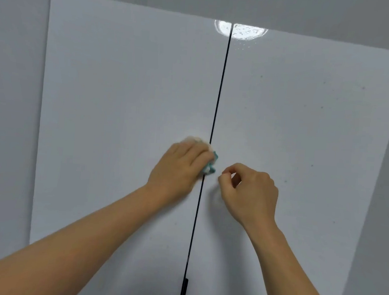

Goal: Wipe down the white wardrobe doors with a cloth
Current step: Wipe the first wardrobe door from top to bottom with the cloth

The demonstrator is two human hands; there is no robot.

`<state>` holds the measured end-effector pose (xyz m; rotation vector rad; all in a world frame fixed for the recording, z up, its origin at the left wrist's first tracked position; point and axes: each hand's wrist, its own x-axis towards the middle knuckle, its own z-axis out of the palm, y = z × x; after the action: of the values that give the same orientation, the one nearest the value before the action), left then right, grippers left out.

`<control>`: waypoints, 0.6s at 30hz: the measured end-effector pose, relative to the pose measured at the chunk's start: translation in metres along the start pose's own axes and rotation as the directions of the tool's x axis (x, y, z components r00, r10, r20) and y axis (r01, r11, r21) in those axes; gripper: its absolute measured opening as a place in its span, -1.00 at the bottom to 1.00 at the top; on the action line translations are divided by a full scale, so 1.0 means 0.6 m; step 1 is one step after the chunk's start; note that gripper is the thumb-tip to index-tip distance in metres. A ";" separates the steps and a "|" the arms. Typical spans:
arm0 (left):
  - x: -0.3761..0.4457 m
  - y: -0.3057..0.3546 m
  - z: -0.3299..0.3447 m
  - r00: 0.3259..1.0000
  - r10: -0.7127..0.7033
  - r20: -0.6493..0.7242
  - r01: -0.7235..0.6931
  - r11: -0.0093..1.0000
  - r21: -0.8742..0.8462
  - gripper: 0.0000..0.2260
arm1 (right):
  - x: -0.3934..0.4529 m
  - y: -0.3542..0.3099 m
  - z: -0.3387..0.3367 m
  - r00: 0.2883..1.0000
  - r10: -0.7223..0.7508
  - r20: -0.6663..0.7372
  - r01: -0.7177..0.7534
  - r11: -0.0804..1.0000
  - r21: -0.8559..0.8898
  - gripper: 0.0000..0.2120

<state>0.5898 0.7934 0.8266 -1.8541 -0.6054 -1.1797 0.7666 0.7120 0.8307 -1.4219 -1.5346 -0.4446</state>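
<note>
A plain grey wall (13,88) borders the left, top and right; a round light reflection (243,31) glares near the top.

The white wardrobe doors (128,92) are looking smooth and glossy, mirroring a round light near the top, while the teal-and-white cloth (211,163) is showing a soft, fuzzy weave.

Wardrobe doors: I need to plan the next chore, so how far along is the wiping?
Done: nothing I can confirm. In hand: the left hand presses the cloth on the left door at the gap. Left: the right door shows dark specks; the right hand holds nothing.
</note>
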 end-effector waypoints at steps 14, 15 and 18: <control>-0.131 -0.191 -0.125 0.945 -0.316 -0.086 0.326 0.935 0.143 -0.72 | 0.053 -0.077 0.064 0.850 -0.524 -0.043 0.478 0.805 -0.351 -0.50; -0.152 -0.199 -0.131 0.890 -0.442 -0.115 0.455 0.882 0.126 -0.72 | 0.052 -0.086 0.071 0.864 -0.504 -0.009 0.467 0.806 -0.364 -0.47; -0.225 -0.146 -0.101 0.827 -0.545 -0.141 0.556 0.830 0.055 -0.73 | 0.039 -0.092 0.084 0.898 -0.438 0.029 0.415 0.826 -0.380 -0.40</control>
<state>0.4348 0.7938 0.7521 -1.5526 -1.1617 -1.5884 0.6999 0.7507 0.8444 -1.3191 -1.7880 -1.1003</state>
